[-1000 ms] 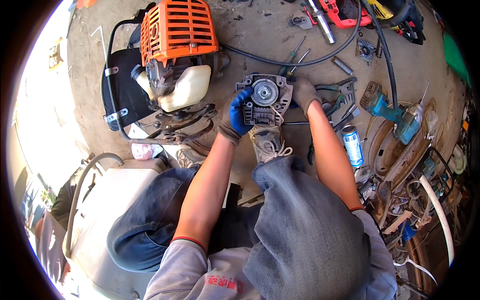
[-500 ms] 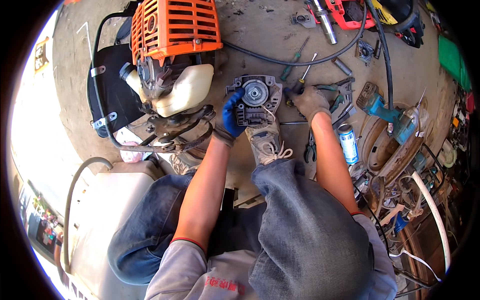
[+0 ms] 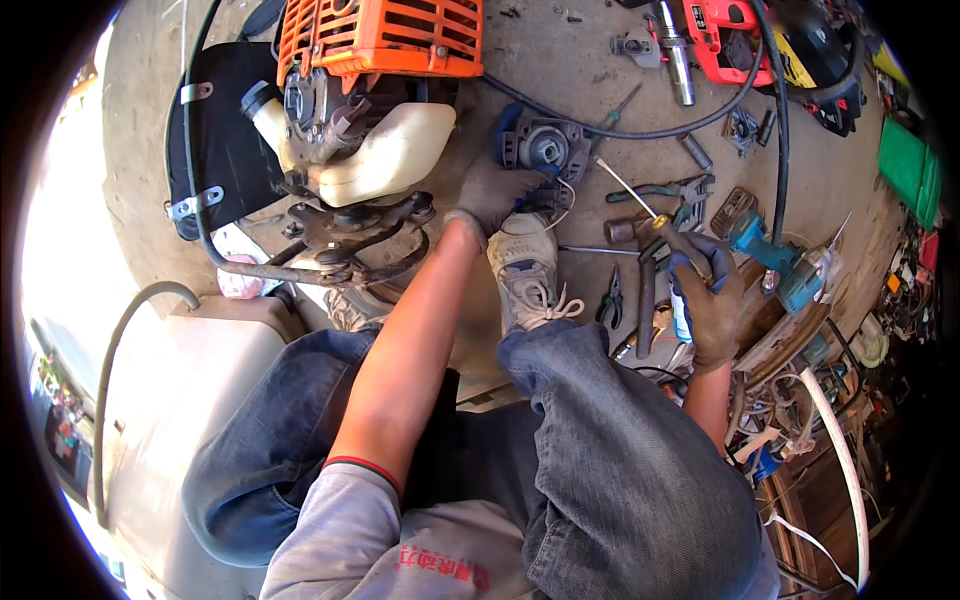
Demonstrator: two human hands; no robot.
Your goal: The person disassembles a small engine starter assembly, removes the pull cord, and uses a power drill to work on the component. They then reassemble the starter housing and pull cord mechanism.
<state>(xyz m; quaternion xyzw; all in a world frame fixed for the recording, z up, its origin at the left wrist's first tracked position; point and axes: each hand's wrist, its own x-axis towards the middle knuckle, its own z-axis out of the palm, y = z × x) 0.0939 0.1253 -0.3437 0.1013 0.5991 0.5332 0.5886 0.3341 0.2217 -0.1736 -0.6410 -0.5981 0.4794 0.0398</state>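
A grey recoil-starter housing (image 3: 578, 150), tilted, is held just beyond the toe of the right shoe (image 3: 523, 262), over the concrete floor (image 3: 470, 330). Its round reel (image 3: 545, 150) is exposed, and a thin pale cord (image 3: 572, 205) is looped out from its lower right side. The housing is gripped at its left and near edge by the gloved left hand (image 3: 492, 195); the exact placing of the fingertips is partly hidden.

By the gloved right hand (image 3: 712, 300) a screwdriver (image 3: 660, 222) is held, its handle enclosed by narrowly curled fingers. The steel shaft is directed up and leftward — toward the housing, though its tip is clear of it. A blue-and-white can (image 3: 682, 318) is partly covered by the same hand.

On the floor between the arms, dark needle-nose pliers (image 3: 611, 300) are seen; beyond the housing, a green-handled screwdriver (image 3: 610, 122) is laid. To the right a teal cordless drill (image 3: 795, 270) is placed. To the left an engine with a slatted orange cover (image 3: 385, 40) is shown — a cream fuel tank (image 3: 390, 160) being fitted beneath it.
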